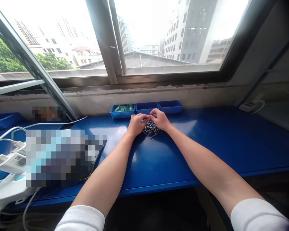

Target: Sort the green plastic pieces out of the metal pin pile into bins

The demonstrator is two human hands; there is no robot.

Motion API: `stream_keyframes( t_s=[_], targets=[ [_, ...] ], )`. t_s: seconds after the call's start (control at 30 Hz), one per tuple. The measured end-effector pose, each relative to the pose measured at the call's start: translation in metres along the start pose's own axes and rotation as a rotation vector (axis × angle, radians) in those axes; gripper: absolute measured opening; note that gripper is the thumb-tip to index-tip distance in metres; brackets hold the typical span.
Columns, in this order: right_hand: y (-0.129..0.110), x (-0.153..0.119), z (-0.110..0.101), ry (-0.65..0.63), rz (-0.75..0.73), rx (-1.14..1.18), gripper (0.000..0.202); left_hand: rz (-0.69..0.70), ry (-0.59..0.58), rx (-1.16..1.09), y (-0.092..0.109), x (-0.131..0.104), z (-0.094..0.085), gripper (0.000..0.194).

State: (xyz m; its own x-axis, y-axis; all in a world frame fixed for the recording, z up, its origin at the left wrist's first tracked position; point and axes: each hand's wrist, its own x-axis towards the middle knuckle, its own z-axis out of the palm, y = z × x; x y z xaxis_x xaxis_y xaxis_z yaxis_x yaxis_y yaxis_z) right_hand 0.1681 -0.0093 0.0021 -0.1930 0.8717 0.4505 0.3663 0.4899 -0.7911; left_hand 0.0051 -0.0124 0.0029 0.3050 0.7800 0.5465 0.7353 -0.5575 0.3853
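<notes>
Several dark metal screws (152, 129) lie in a loose pile on the blue tabletop, just under and in front of my hands. My left hand (136, 124) is closed over the pile's left side, and a shiny screw shows at its curled fingers. Above the pile's right side is my right hand (160, 119), its thumb and forefinger pinched. The fingertips of both hands meet, or nearly so. Whatever sits between the right fingertips is too small to make out.
Behind my hands stand a blue bin (122, 114) with green pieces, a middle blue bin (148, 110) and a right blue bin (174, 109). To the left are a power strip (8, 189), white chargers (11, 162), cables and a blurred-out object. A metal post (55, 93) rises there.
</notes>
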Motion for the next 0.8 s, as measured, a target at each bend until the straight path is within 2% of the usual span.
stream_keyframes(
  t_s=[0.1,0.33,0.5,0.7,0.8],
  targets=[
    [0.0000,0.0000,0.0011,-0.006,0.007,0.044,0.034,0.016,-0.004,-0.034,-0.0038,-0.0005,0.0023,0.021],
    [-0.0056,0.0019,-0.0010,0.038,0.002,0.148,0.042,-0.057,0.044,0.022,-0.0049,-0.0004,0.0035,0.021],
    [-0.0032,0.0012,-0.0035,0.016,0.009,0.212,0.036,-0.031,0.091,0.025,-0.0066,-0.0005,0.0040,0.019],
    [0.0010,0.0013,-0.0050,0.006,-0.039,0.088,0.027,-0.074,0.053,0.037,-0.0030,-0.0008,0.0008,0.024],
    [0.0004,0.0023,-0.0053,0.080,-0.091,-0.078,0.027,-0.163,0.081,0.059,-0.0019,0.0006,0.0004,0.032]
  ],
)
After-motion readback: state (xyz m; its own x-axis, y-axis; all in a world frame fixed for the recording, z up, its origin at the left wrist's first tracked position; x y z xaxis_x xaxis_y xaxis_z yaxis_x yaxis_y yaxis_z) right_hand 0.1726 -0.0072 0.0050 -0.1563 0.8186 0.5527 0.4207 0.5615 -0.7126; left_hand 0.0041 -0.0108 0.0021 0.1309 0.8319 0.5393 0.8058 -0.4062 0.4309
